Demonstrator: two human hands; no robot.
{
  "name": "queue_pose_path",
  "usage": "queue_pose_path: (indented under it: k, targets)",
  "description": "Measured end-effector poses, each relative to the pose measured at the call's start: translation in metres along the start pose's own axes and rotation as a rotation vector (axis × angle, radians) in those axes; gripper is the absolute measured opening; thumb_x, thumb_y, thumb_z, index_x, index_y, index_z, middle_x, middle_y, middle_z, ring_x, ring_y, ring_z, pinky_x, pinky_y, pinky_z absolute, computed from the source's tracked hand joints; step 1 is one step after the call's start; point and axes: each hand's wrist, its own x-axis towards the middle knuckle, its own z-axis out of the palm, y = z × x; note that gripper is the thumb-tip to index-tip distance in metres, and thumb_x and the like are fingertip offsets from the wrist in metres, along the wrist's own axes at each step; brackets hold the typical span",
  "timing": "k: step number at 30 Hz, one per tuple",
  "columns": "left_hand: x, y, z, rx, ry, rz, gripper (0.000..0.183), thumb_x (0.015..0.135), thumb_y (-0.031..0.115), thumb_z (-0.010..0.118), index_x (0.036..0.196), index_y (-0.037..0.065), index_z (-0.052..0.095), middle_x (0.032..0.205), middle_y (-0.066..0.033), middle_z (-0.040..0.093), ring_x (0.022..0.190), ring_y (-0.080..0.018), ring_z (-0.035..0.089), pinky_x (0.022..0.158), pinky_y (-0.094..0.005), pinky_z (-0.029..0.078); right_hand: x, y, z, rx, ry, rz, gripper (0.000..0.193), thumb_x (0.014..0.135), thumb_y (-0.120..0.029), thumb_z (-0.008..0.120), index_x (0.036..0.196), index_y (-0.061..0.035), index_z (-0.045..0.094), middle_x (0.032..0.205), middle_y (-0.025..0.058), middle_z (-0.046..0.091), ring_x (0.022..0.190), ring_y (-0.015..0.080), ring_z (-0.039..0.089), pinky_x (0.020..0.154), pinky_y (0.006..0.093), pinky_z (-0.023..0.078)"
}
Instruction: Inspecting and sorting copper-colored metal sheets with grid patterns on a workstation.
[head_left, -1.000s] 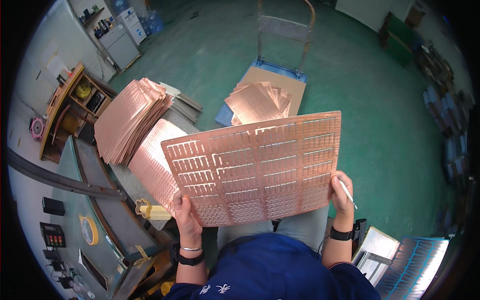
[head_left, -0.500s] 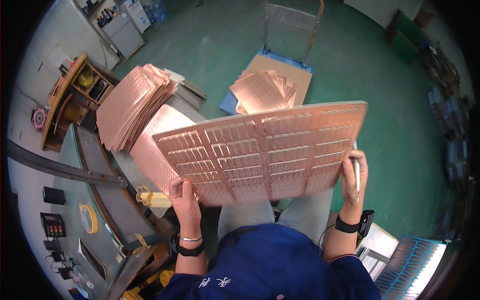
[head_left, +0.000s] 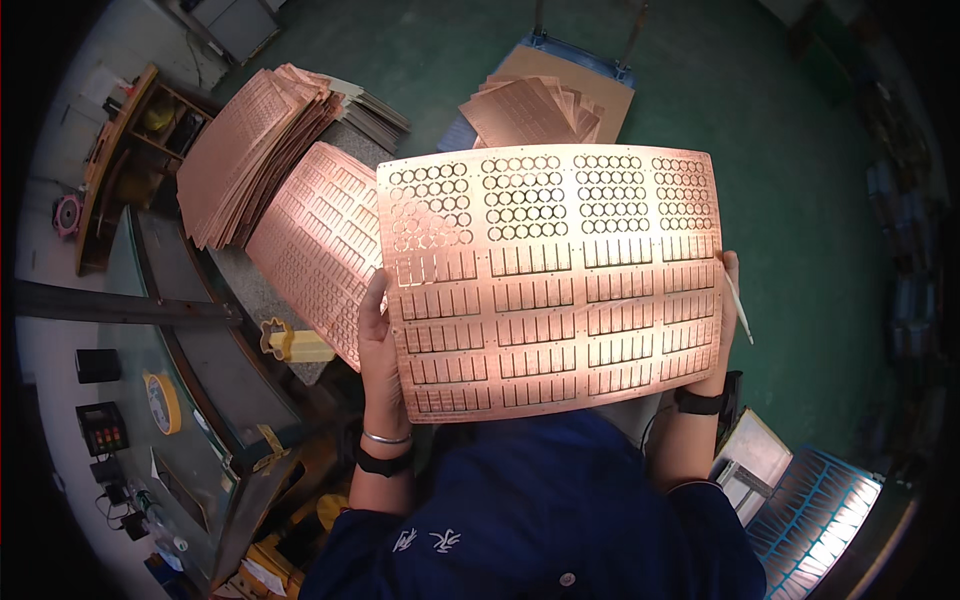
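Just changed: the copper-coloured panel [head_left: 533,243] now has its rows of rings along the far edge, where they lay nearest you a moment ago; you seem to have flipped it.
What that means: the broad face is now turned squarely up to you, so its pattern can probably be read right across.
Panel place: raised off the table [head_left: 360,148], in front of your torso.
Panel look: shiny, pinkish; four blocks of rings across the far side, five rows of slots below; pale slots at upper left, most others dark.
Left hand [head_left: 375,335]: your grip is closed on the panel's left edge.
Right hand [head_left: 728,310]: gripping the right edge, partly hidden, with a white pen-like tool [head_left: 743,318] held alongside.
Second panel [head_left: 310,220]: on the table, beside the panel stack [head_left: 250,150].
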Motion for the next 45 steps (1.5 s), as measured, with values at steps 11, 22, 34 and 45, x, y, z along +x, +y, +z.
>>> queue_pose_path:
  k: [11,22,34,45]
  targets:
    - [0.001,0.005,-0.003,-0.136,-0.064,-0.124,0.039,0.094,0.02,0.045,0.128,0.004,0.036,0.125,-0.0149,0.049,0.11,-0.0207,0.052,0.092,-0.0333,0.045,0.005,0.0,-0.004,0.003,-0.002,-0.018,0.023,0.093,-0.013,0.045,0.115,-0.0065,0.046,0.115,0.0132,0.054,0.101,0.0231,0.059,0.082,0.0363,0.055]
    - [0.004,0.001,-0.008,-0.004,-0.015,-0.069,0.034,0.095,0.019,0.045,0.125,0.004,0.038,0.121,-0.0138,0.053,0.108,-0.0195,0.054,0.091,-0.0324,0.045,0.009,0.004,-0.012,-0.015,-0.045,-0.063,0.026,0.092,-0.008,0.045,0.117,-0.0013,0.046,0.116,0.0156,0.054,0.105,0.0228,0.057,0.089,0.0337,0.051]
    - [0.008,-0.004,-0.013,0.063,0.016,-0.031,0.033,0.095,0.019,0.043,0.125,0.003,0.041,0.124,-0.0113,0.05,0.113,-0.0195,0.049,0.096,-0.0327,0.04,0.011,0.007,-0.01,-0.09,-0.077,-0.061,0.028,0.089,-0.012,0.054,0.115,-0.0018,0.052,0.113,0.0137,0.058,0.103,0.0205,0.056,0.088,0.033,0.048]
    - [0.005,-0.008,-0.015,0.111,0.049,0.037,0.033,0.095,0.019,0.043,0.125,0.004,0.042,0.123,-0.0106,0.051,0.112,-0.0194,0.049,0.096,-0.033,0.04,0.013,0.004,-0.009,-0.18,-0.094,-0.104,0.027,0.089,-0.01,0.053,0.114,0.0015,0.052,0.109,0.0145,0.059,0.1,0.019,0.057,0.088,0.0313,0.046]
